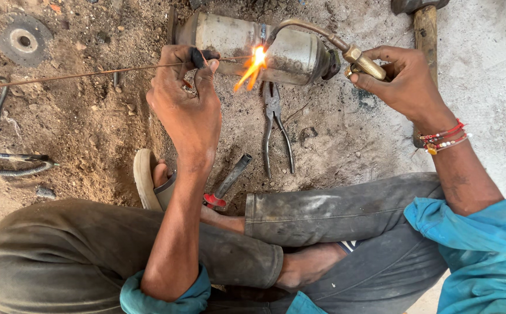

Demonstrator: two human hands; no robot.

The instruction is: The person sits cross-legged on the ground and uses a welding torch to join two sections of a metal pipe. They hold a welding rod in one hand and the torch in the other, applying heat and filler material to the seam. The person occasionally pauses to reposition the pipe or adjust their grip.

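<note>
My left hand (188, 99) pinches a long thin metal rod (78, 74) that runs in from the left; its tip reaches the flame (253, 67). My right hand (407, 81) grips a brass torch (354, 56) whose curved neck arcs over to the flame. The flame burns against a grey metal cylinder (288, 49) lying on its side on the dirt, just beyond both hands.
Pliers (276, 125) lie on the ground below the cylinder. A red-handled tool (225, 185) rests by my sandalled foot (148, 177). A hammer (424, 26) lies at top right, a round disc (23, 39) at top left, and bent hoses (3, 145) at left.
</note>
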